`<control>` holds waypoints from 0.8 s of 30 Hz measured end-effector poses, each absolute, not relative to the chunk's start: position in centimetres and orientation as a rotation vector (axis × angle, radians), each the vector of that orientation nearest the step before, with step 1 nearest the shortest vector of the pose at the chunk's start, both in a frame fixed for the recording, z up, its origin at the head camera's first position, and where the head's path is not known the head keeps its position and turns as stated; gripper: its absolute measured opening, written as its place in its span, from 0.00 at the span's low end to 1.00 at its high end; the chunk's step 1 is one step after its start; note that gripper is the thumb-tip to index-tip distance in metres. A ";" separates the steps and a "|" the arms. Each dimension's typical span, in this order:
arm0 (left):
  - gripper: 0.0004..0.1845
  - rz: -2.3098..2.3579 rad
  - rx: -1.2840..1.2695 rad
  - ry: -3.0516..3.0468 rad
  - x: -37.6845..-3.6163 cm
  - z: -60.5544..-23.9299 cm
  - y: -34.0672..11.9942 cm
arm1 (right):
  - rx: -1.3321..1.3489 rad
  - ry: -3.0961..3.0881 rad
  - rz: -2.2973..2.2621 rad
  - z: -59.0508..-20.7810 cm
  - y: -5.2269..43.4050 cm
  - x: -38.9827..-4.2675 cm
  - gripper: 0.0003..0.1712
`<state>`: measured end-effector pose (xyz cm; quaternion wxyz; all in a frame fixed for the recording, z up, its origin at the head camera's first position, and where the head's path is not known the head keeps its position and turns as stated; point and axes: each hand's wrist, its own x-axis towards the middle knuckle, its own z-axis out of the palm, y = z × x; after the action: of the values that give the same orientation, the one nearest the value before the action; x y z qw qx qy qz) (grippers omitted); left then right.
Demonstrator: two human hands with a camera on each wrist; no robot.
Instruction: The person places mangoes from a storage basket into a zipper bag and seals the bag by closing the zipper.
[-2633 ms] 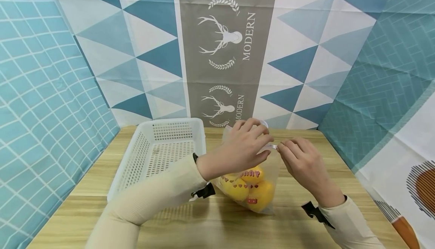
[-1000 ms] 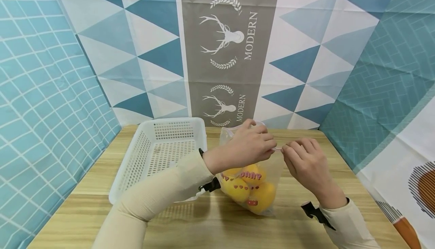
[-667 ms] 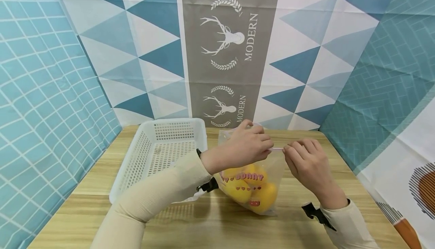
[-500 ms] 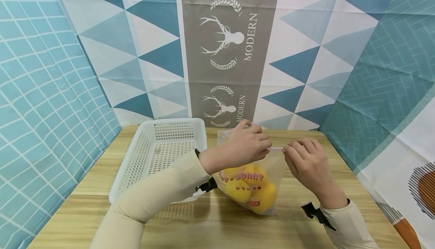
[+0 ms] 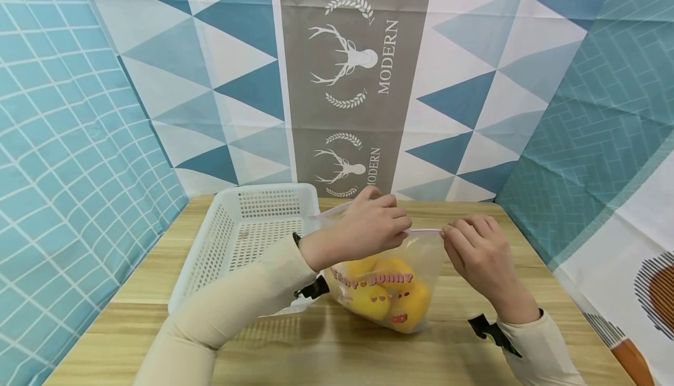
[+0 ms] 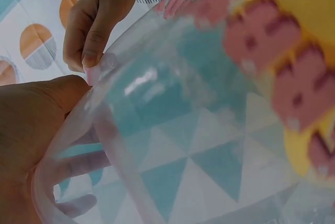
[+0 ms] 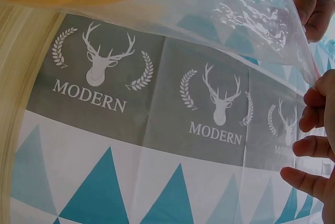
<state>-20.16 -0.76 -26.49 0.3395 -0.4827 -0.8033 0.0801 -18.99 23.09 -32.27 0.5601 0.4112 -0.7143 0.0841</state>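
Observation:
A translucent zip bag with pink lettering stands on the table, bulging with several yellow-orange round fruits. My right hand pinches the bag's top corner at the right end of its pink zip strip. Farther left along the same edge, my left hand pinches the strip. In the left wrist view, its thumb lies at the strip while other fingers show through the plastic. From the right wrist, the right hand holds the edge near its fingertips, its lower fingers spread apart.
A white perforated plastic basket stands left of the bag, partly behind the left forearm; nothing shows in its visible part. The wooden table ends at patterned cloth walls at the back and sides.
My left hand has slid leftward along the bag's top edge, baring more of the pink strip between the hands. The bag's mouth spreads wider to the left. My right hand stays nearly still.

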 end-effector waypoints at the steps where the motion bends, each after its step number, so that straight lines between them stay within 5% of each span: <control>1: 0.05 0.203 -1.258 -2.091 -20.2 -26.5 -0.8 | 0.969 -1.683 0.200 -32.3 23.1 -19.0 0.19; 24: 0.05 0.152 -1.274 -2.022 -20.4 -27.4 -2.8 | 0.950 -1.652 0.233 -32.4 23.3 -19.0 0.19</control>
<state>-20.44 -2.76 -27.36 0.3648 -0.4954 -0.7862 0.0591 -19.02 23.35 -32.36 0.5737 0.4055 -0.7047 0.0993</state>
